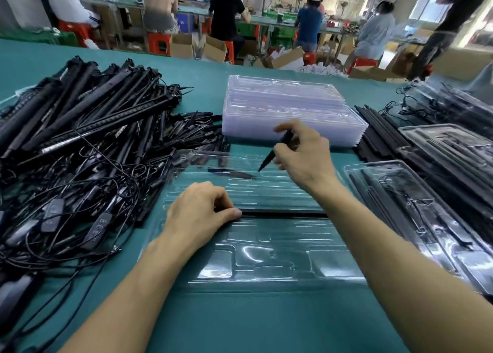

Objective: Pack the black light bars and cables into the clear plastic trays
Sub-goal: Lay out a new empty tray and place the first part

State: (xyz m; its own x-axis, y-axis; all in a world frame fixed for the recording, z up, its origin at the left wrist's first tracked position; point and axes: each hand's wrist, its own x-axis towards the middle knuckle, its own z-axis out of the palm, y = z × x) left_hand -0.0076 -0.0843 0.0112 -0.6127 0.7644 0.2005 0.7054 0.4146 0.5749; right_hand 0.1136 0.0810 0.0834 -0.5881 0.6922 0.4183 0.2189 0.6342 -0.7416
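A clear plastic tray (274,256) lies open on the green table in front of me. A long black light bar (282,213) lies across its middle groove. My left hand (197,211) pinches the bar's left end with thumb and curled fingers. My right hand (301,150) is raised over the tray's far half and grips a short black pointed piece (269,158), tip down to the left. Another thin black piece (232,173) lies in a far slot of the tray.
A big heap of black light bars and cables (80,144) covers the left of the table. A stack of empty clear trays (288,112) stands behind. Filled trays (416,214) and loose black bars (384,136) lie to the right. People work at benches beyond.
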